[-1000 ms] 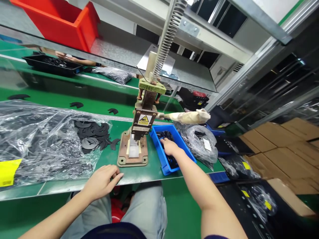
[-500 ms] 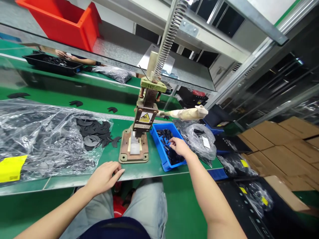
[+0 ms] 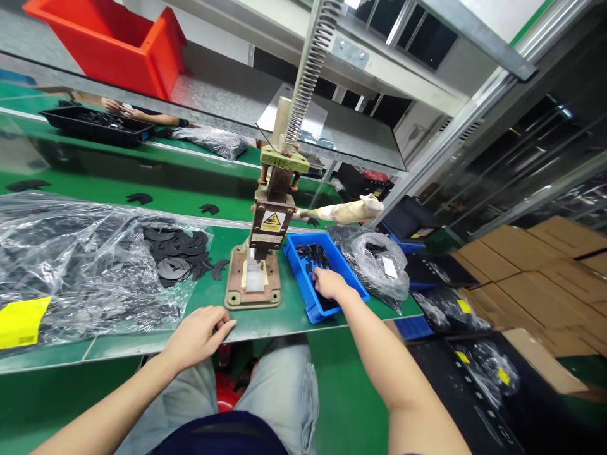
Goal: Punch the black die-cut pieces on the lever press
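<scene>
Fingers bent downward, my right hand (image 3: pixel 329 284) reaches into a blue bin (image 3: pixel 351 278) of small black parts (image 3: pixel 313 254). Its fingertips are drawn together among the parts, and what lies between them is hidden. My left hand (image 3: pixel 202 332) rests at the bench's front edge, fingers loosely curled and thumb apart, with nothing visible in it. Between the hands stands a hand press (image 3: pixel 274 218), its lever wrapped in pale material (image 3: pixel 351 210). A translucent block (image 3: pixel 255 280) sits on the press base (image 3: pixel 232 284), under the ram.
Left of the press, a clear plastic bag (image 3: pixel 95 265) spills flat black curved pieces (image 3: pixel 177 253). More curved pieces (image 3: pixel 140 198) lie behind it. Bagged goods (image 3: pixel 379 265) stand right of the bin. A red bin (image 3: pixel 123 57) sits on the shelf above. Another person's hands (image 3: pixel 123 109) show beyond.
My right hand has moved slightly left and lower into the blue bin, its fingers closing downward. The view has shifted a little; my left hand stays at the bench edge.
</scene>
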### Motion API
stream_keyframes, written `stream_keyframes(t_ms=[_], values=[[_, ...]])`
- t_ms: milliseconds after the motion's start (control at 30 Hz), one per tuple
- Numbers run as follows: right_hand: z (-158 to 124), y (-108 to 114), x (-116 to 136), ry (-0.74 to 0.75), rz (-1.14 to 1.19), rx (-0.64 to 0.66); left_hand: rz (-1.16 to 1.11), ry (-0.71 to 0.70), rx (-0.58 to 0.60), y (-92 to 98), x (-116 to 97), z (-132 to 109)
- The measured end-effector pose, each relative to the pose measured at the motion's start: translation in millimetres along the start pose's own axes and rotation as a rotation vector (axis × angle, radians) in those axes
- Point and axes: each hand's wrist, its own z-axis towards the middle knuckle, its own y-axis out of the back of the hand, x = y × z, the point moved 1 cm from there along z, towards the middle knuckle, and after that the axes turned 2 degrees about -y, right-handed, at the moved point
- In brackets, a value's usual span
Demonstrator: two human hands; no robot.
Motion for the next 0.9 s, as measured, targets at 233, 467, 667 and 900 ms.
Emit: stream_keyframes(t_ms=[233,467,667,900], values=[[-17,15,-9,0.077,0.284,-0.228,-0.033,0.001,-0.016,1.2,0,-1],[-69,32,19,0.144,0.767,-0.771,-0.196,0.014,-0.159,16.9,-19,9],[-110,-10,128,0.329,1.09,-0.811,-0.46,-0.115,-0.15,33.3,-89,49],[-124,-29,161,0.529,1.005,-0.678,-1.004,0.19,-0.069,27.9,-88,56]])
